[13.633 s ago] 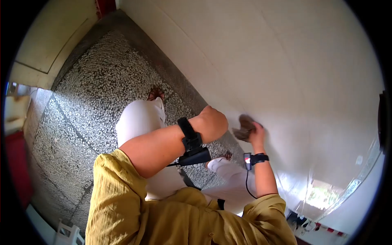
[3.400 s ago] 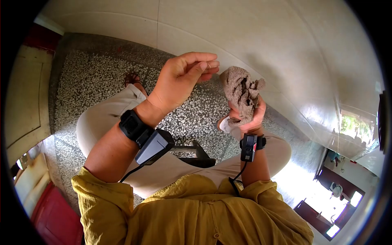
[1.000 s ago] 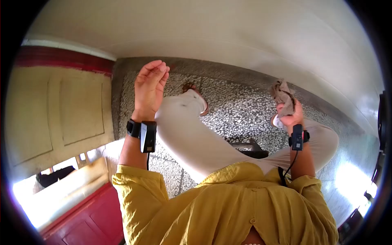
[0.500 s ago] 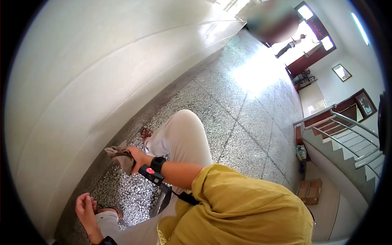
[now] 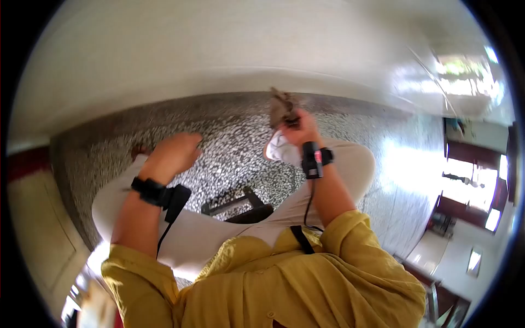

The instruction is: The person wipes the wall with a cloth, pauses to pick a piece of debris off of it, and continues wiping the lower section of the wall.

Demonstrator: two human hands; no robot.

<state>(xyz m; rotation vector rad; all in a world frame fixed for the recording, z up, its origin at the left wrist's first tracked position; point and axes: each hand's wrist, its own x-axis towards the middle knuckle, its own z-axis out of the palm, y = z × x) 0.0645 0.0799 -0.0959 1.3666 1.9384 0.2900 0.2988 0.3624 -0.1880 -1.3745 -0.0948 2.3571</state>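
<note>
My right hand (image 5: 307, 128) is closed around a crumpled grey-brown cloth (image 5: 281, 108), held up in front of the wall's foot, above my right foot. Part of the cloth is hidden in the palm, and its free end sticks up past my fingers. Over my left knee, my left hand (image 5: 174, 156) shows its back, with the fingers curled in. Whatever those fingers might hold is hidden from this side. Both wrists carry black straps with small devices and cables.
A pale smooth wall (image 5: 219, 49) rises ahead, with a dark border strip (image 5: 219, 104) along the speckled floor (image 5: 224, 142). Between my legs is a low dark stool (image 5: 240, 206). At the left stands a cream panel (image 5: 44, 218). A bright doorway (image 5: 470, 183) lies far right.
My view has swung left to face the wall. My right hand still grips the cloth, now raised nearer the wall. My left hand has turned, its back now showing.
</note>
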